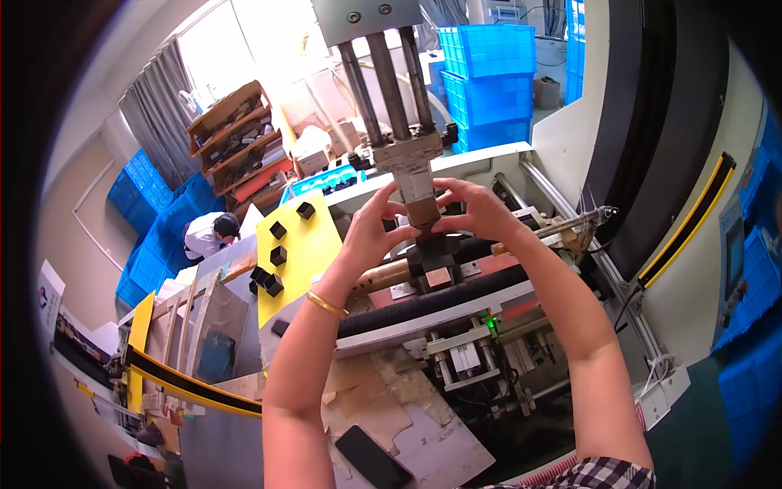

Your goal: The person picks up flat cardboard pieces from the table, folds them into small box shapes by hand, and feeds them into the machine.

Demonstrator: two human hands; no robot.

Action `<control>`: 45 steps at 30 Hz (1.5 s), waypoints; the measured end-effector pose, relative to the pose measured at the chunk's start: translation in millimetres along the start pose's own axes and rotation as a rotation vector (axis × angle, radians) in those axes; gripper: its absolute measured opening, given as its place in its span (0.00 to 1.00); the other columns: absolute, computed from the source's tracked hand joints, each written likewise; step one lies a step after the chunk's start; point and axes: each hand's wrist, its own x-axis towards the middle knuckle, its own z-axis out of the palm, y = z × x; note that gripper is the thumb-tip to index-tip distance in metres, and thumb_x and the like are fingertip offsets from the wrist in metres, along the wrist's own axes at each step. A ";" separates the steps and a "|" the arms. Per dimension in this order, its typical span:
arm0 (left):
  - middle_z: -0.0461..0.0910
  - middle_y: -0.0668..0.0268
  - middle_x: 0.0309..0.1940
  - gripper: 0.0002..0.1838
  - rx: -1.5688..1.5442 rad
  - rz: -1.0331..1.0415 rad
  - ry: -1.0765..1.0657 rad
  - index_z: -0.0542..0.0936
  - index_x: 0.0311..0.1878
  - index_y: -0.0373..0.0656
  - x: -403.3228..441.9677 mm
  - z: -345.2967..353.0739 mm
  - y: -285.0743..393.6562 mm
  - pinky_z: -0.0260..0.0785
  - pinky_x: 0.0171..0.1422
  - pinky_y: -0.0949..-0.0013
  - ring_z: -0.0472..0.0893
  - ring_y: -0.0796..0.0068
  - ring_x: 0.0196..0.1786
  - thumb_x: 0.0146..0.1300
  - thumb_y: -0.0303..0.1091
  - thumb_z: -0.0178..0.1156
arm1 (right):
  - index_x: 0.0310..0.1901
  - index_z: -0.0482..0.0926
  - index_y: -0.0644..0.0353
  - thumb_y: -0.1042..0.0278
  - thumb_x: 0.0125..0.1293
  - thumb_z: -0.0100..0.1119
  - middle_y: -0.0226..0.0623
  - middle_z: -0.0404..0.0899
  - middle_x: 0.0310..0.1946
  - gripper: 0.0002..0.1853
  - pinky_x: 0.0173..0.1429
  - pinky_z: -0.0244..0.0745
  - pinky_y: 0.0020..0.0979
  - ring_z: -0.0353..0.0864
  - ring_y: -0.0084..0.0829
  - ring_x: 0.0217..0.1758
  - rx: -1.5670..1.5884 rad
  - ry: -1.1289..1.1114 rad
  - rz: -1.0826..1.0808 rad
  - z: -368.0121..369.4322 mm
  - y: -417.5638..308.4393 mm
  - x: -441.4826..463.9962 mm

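My left hand [375, 230] and my right hand [479, 213] are raised on opposite sides of a dark block [422, 213] below the machine's press head [407, 152]. Both hands are curved, with fingertips at the block's upper sides and thumbs low near its bottom edge, so they grip it from left and right. Directly under it sits a black block-shaped fixture [433, 254] with a small tan face [439, 278] toward me. Whether a separate small piece lies between my thumbs is hard to see. A gold bangle [327, 305] circles my left wrist.
Several black cube boxes [278, 255] lie on a yellow sheet [314, 224] at left. A black phone [373, 458] rests on the board below. Three vertical rods [379, 85] carry the press head. Blue crates [489, 81] stand behind. Another person [210, 235] bends over at far left.
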 end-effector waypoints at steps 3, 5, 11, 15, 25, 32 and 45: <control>0.81 0.59 0.49 0.50 0.079 0.059 0.104 0.61 0.73 0.46 -14.1 5.9 13.0 0.72 0.59 0.60 0.79 0.61 0.54 0.48 0.38 0.78 | 0.68 0.68 0.58 0.61 0.62 0.70 0.42 0.84 0.48 0.35 0.62 0.73 0.32 0.82 0.32 0.55 0.166 0.334 0.006 5.3 -10.6 -3.8; 0.74 0.56 0.57 0.54 0.052 0.120 0.253 0.59 0.74 0.46 -41.2 9.3 32.2 0.67 0.63 0.57 0.71 0.58 0.60 0.45 0.41 0.80 | 0.68 0.66 0.62 0.62 0.73 0.55 0.43 0.82 0.48 0.26 0.55 0.74 0.28 0.80 0.27 0.51 0.659 0.744 -0.112 13.8 -63.3 -29.3; 0.79 0.59 0.53 0.26 -0.132 0.149 -0.114 0.78 0.58 0.45 -277.5 -24.8 84.0 0.70 0.60 0.61 0.76 0.62 0.56 0.55 0.32 0.74 | 0.51 0.81 0.65 0.73 0.70 0.58 0.41 0.87 0.35 0.11 0.47 0.80 0.29 0.87 0.27 0.39 0.419 -0.228 0.235 166.5 -169.3 -244.4; 0.85 0.63 0.37 0.10 -0.027 -0.416 0.307 0.86 0.44 0.44 -436.9 -108.9 104.6 0.73 0.45 0.68 0.81 0.71 0.40 0.60 0.31 0.70 | 0.54 0.80 0.66 0.73 0.73 0.55 0.38 0.87 0.38 0.13 0.49 0.79 0.26 0.86 0.25 0.42 0.764 -0.447 0.423 220.2 -233.7 -314.4; 0.81 0.54 0.47 0.12 0.903 -1.806 0.919 0.84 0.43 0.46 -1028.2 -174.5 102.8 0.70 0.57 0.56 0.78 0.53 0.53 0.54 0.35 0.66 | 0.53 0.81 0.67 0.70 0.74 0.53 0.38 0.86 0.41 0.13 0.50 0.77 0.23 0.83 0.22 0.44 0.820 -0.813 0.416 385.2 -341.3 -288.5; 0.80 0.53 0.54 0.16 1.249 -2.326 0.667 0.83 0.52 0.45 -1141.3 -168.5 195.1 0.68 0.66 0.56 0.77 0.52 0.58 0.60 0.34 0.66 | 0.53 0.81 0.65 0.70 0.71 0.57 0.36 0.87 0.41 0.13 0.47 0.77 0.24 0.84 0.22 0.41 0.655 -1.022 0.238 465.1 -419.7 -259.7; 0.85 0.70 0.31 0.09 -0.086 -0.875 0.657 0.87 0.38 0.40 -766.2 -258.4 156.2 0.71 0.39 0.76 0.79 0.83 0.33 0.61 0.35 0.70 | 0.45 0.84 0.60 0.73 0.62 0.64 0.38 0.86 0.40 0.09 0.45 0.78 0.30 0.85 0.34 0.40 0.379 -0.694 -0.124 413.3 -438.0 -238.0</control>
